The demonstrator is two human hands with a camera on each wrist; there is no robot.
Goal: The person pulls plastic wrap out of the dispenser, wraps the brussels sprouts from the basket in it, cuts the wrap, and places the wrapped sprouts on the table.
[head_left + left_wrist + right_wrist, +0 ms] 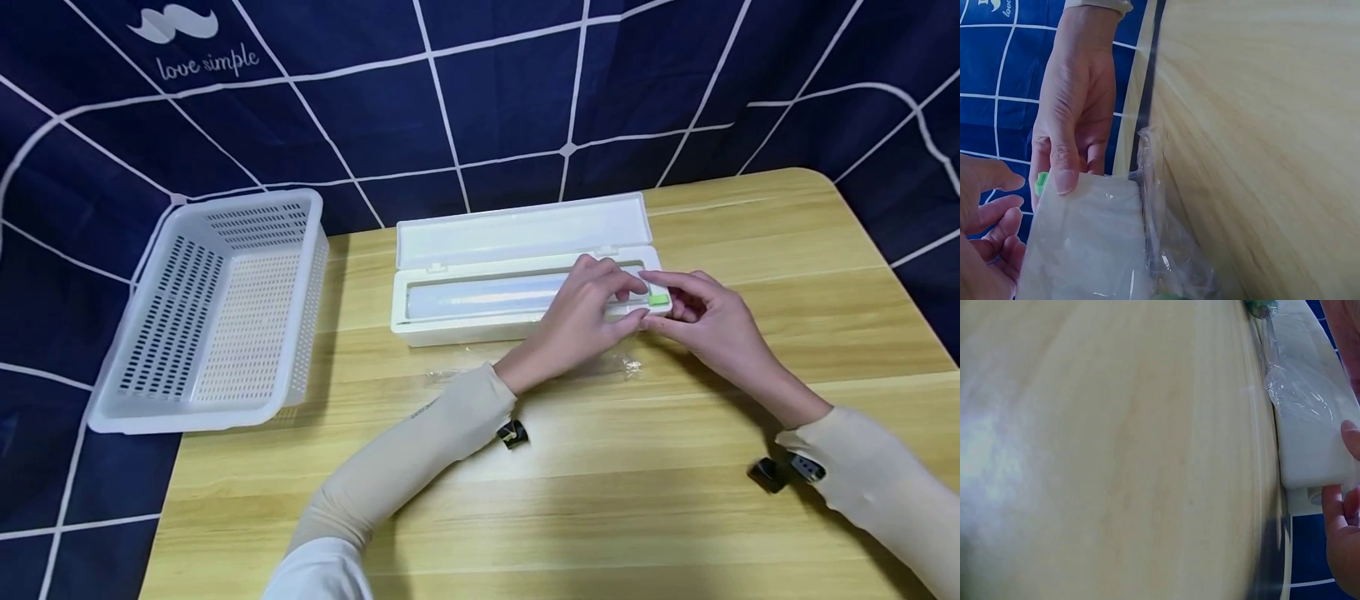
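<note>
A long white cling film box [465,335] stands on the table with its hinged lid [521,231] raised at the back. Inside lies a shiny, clear-looking film roll [480,296]. My right hand [705,317] grips the box's right end, beside a small green piece [658,299]; its thumb presses the front wall in the left wrist view. Over the right part of the roll hovers my left hand [581,312], close to the green piece. Its fingers [1000,240] are loosely bent, with nothing visible between them. Crinkled clear plastic [1175,250] lies along the box's front.
To the left, a white perforated plastic basket [300,333] sits at the table's edge. Behind the wooden table [600,500] hangs a dark blue cloth [502,100] with white lines. Dark wrist cameras [767,475] are worn on both sleeves.
</note>
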